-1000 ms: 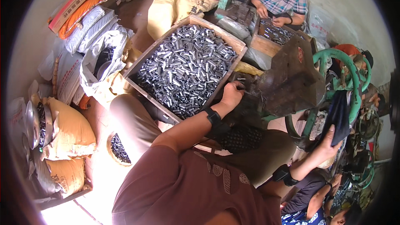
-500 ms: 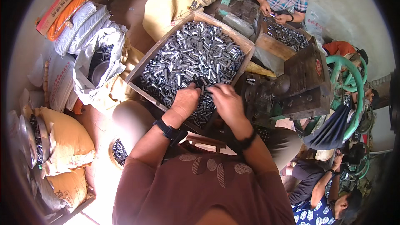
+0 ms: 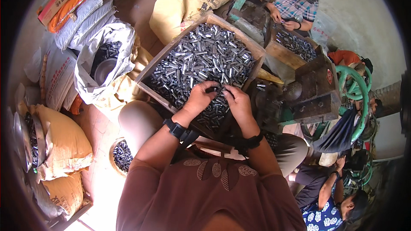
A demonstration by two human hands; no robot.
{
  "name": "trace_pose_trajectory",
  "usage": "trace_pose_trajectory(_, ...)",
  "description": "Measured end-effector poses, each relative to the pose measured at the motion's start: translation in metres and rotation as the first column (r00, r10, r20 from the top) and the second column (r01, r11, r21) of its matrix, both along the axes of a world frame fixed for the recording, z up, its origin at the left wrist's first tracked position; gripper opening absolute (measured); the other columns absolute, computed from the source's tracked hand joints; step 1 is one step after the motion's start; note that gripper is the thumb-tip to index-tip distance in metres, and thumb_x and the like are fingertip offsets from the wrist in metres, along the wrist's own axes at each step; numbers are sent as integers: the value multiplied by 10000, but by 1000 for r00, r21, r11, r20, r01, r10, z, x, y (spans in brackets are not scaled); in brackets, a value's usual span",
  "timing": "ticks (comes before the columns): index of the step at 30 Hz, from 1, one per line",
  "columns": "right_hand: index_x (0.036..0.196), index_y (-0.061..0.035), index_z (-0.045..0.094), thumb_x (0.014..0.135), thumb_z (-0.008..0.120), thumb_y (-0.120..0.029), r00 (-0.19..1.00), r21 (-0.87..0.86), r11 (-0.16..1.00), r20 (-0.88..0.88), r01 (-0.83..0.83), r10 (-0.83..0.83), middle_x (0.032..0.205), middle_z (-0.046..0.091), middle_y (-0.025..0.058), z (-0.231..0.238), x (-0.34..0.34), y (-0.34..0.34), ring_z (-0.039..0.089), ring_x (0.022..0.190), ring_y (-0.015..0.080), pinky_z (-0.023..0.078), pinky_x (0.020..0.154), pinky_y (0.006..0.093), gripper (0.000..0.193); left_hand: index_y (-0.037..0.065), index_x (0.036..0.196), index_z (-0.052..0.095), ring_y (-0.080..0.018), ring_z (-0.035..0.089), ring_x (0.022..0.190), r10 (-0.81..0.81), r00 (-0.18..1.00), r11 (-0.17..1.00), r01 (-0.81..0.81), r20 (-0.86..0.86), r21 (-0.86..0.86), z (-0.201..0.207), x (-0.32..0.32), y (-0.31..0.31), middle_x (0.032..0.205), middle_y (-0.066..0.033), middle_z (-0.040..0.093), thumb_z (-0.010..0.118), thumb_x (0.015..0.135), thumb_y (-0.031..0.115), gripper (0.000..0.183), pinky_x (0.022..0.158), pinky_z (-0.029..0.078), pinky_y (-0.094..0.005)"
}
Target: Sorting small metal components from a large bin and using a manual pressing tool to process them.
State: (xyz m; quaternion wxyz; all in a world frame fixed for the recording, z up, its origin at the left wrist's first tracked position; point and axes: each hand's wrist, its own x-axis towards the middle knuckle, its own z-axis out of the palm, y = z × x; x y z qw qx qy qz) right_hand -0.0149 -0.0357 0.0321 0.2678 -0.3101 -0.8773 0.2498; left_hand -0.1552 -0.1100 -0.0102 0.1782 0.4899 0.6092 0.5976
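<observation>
A wooden box (image 3: 150, 67) full of short, shiny metal tubes (image 3: 205, 55) stands in front of me. Over its near part, my left hand (image 3: 199, 99) is closed, thumb and fingers pinched around a small dark metal piece (image 3: 219, 88). From the other side my right hand (image 3: 239, 104) pinches at the same piece, its fingertips close to those of the left. The fingers partly cover the piece, so its exact shape is hard to make out. More tubes lie just beneath both hands.
To the right sits a dark machine (image 3: 314, 87) with a green handwheel (image 3: 364, 102). Behind it, a person in a checked shirt works at a second wooden box (image 3: 280, 53). An open white sack (image 3: 85, 77) and a round container of parts (image 3: 123, 156) are at left.
My hands have come together, fingertips meeting at the small piece; the right hand was blurred and farther apart before. The view has shifted slightly.
</observation>
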Motion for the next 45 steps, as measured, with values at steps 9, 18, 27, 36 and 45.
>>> trace_pose_trajectory(9,990,-55,638,816,626,-142,951,-647,762,-222,21,-214,718,573,-17,29,44,-20,512,607,41,414,499,181,195,36,900,587,-31,395,411,-128,454,905,416,882,-84,37,27,-18,700,-24,591,618,823,99,105,345,262,-160)
trace_pose_trajectory(18,895,-5,623,814,648,-200,881,-712,699,-283,72,-379,657,583,4,29,52,-24,512,532,44,396,447,177,212,55,904,584,-30,413,485,-140,232,900,435,963,26,47,39,-25,663,30,536,615,821,75,91,418,308,-184)
trace_pose_trajectory(27,777,-17,608,811,655,-221,832,-734,666,-281,136,-479,607,575,3,29,42,-29,498,482,40,375,414,169,212,56,930,569,-56,483,539,-197,269,899,434,943,63,42,41,-25,704,12,557,594,818,32,117,462,380,-191)
trace_pose_trajectory(36,769,-16,615,795,669,-175,847,-539,826,-351,167,-400,600,564,-9,21,37,-38,491,500,36,384,445,177,170,47,905,570,-56,464,518,-161,273,914,403,948,39,39,42,-24,692,5,556,599,814,34,97,457,375,-194)
trace_pose_trajectory(45,908,-27,612,831,612,-136,946,-671,740,-264,-41,-188,699,581,-4,32,61,-20,514,585,41,422,512,179,133,21,859,594,-61,454,467,-207,507,909,417,837,-28,46,42,-24,607,-12,536,614,790,-1,75,398,354,-206)
